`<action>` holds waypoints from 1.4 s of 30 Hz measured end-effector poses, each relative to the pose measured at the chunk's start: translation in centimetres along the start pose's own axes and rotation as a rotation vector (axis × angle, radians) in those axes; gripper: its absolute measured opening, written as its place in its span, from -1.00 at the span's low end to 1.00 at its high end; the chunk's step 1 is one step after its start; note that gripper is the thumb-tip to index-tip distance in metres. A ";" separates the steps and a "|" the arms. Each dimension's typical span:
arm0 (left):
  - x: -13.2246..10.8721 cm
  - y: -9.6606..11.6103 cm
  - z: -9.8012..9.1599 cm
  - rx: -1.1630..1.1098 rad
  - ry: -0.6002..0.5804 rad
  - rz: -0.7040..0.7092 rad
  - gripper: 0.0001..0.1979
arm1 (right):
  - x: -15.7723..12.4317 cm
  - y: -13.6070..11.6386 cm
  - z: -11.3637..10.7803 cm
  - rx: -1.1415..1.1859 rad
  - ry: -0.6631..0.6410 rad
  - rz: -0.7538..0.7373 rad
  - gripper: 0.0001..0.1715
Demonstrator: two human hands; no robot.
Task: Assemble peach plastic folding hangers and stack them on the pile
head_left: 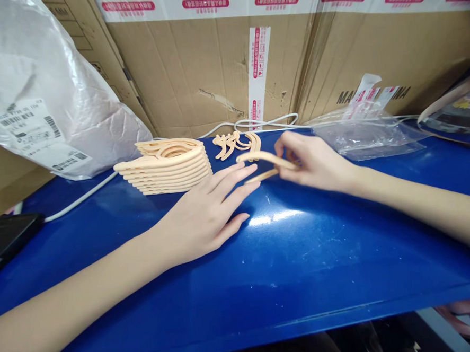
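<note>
My right hand (311, 158) is closed around a beige plastic clothes hanger (260, 157), with its curved ends pointing left above the blue table. My left hand (207, 215) stretches its fingers toward those ends. Its fingertips overlap the lower end in view; whether they touch I cannot tell. Beyond my left hand, several matching beige hangers lie in a neat stack (171, 172). Just right of the stack, several small curved beige hooks (229, 143) lie in a loose group.
Large cardboard boxes (197, 72) stand along the back of the blue table (305, 278). A white plastic package (71, 101) and a dark phone-like object (8, 237) are at the left. A white cable (81, 198), a clear plastic bag (376, 135) and a transparent container (457, 109) also lie around.
</note>
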State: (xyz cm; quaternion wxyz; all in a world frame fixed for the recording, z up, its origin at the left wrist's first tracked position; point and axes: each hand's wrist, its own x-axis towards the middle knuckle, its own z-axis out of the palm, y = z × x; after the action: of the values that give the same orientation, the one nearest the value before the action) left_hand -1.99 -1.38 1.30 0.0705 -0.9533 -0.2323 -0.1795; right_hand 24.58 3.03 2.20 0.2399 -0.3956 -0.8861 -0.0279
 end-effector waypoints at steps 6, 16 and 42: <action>-0.4 -0.2 0.2 0.057 0.039 0.022 -0.61 | -1.2 -3.3 1.6 0.185 -0.172 -0.192 -0.89; -0.6 -0.7 0.7 -0.102 -0.078 -0.051 -0.72 | -1.2 -3.0 2.2 0.198 -0.221 -0.234 -0.82; 0.1 -0.5 0.8 -0.185 -0.136 -0.038 -0.66 | -1.5 -2.4 2.3 0.272 -0.169 -0.237 -0.82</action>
State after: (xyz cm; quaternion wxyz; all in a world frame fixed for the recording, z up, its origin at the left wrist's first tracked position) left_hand -1.82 -0.73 0.61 -0.0371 -0.9611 -0.2371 -0.1365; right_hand 22.75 0.88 -0.20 0.2108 -0.2534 -0.9391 0.0975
